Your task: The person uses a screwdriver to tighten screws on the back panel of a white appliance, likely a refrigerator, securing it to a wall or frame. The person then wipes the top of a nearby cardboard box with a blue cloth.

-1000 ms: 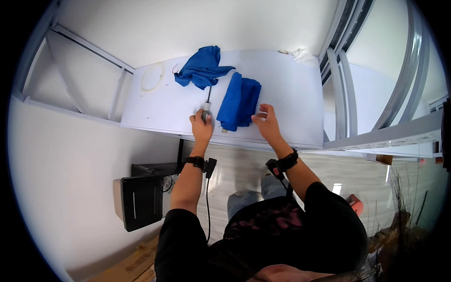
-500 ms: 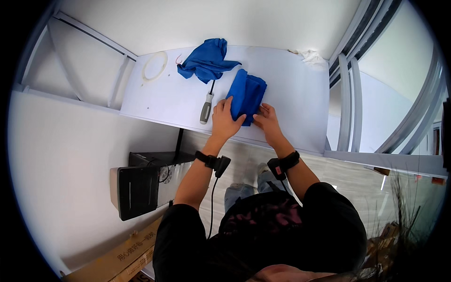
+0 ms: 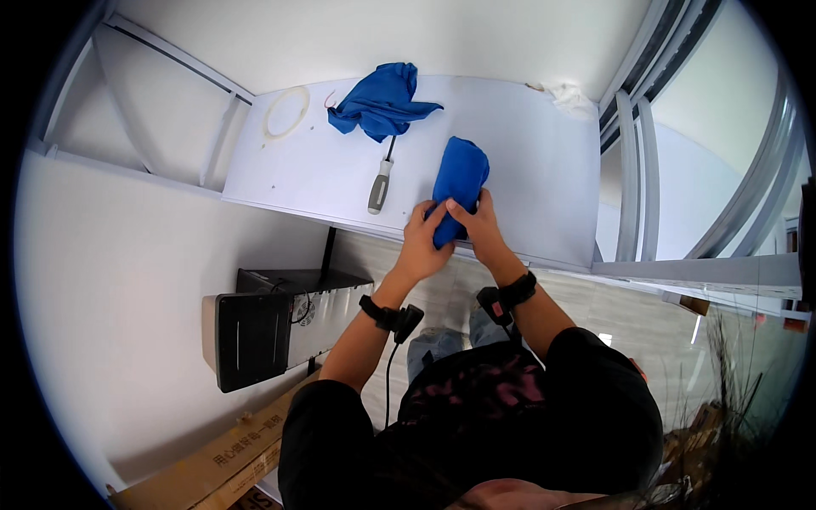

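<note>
A blue cloth [image 3: 461, 168], folded into a narrow thick bundle, lies near the front edge of the white table [image 3: 527, 195]. My left hand [image 3: 427, 242] grips its near end from the left, thumb on top. From the right my right hand [image 3: 480, 225] closes on the same end, its thumb also across the top. Left of the bundle rests a screwdriver [image 3: 380, 189] with a grey and white handle. Its shaft runs under a second, crumpled blue cloth [image 3: 378, 104] farther back, and its tip is hidden.
At the table's back left lies a pale ring [image 3: 286, 112]; at the back right, a crumpled white tissue [image 3: 571, 99]. Grey metal frames [image 3: 625, 178] stand at the right. Below the table on the left is a black computer case [image 3: 251, 340], with a cardboard box [image 3: 234, 455] nearer me.
The wider folded cloth has become a narrower bundle and sits slightly farther right. Both hands have come together and closed on its near end.
</note>
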Tool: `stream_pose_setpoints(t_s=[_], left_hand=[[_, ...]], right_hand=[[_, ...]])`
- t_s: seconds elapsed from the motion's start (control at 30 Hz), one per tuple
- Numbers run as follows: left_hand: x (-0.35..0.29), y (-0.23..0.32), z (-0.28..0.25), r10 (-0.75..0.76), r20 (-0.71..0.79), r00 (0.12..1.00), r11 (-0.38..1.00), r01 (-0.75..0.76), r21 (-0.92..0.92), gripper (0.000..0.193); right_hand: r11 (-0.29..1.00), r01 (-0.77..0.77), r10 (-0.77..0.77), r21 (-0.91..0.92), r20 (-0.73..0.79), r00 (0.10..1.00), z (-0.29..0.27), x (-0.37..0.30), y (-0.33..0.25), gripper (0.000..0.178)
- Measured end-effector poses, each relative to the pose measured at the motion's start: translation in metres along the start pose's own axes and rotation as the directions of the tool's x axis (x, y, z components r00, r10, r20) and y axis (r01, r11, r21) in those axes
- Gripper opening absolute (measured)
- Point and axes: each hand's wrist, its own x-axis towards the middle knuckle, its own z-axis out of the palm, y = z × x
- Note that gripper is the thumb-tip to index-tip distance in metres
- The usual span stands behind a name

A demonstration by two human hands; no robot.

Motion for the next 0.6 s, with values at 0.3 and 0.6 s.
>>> stream_pose_setpoints(t_s=[0.3,0.6], left_hand=[[-0.09,-0.003,-0.074,-0.353,-0.173,0.919,0.625,0.094,-0.775,0.054],[-0.272,-0.045,-0.152,-0.662,-0.442,0.605,0.722,0.356,-0.593,0.05]], right_hand=[[0.976,0.159,-0.092,-0.148,0.38,0.921,0.065,-0.041,0.021,0.056],[0.812,0.51,-0.228,-0.283,0.65,0.724,0.208,-0.117,0.139,0.08]])
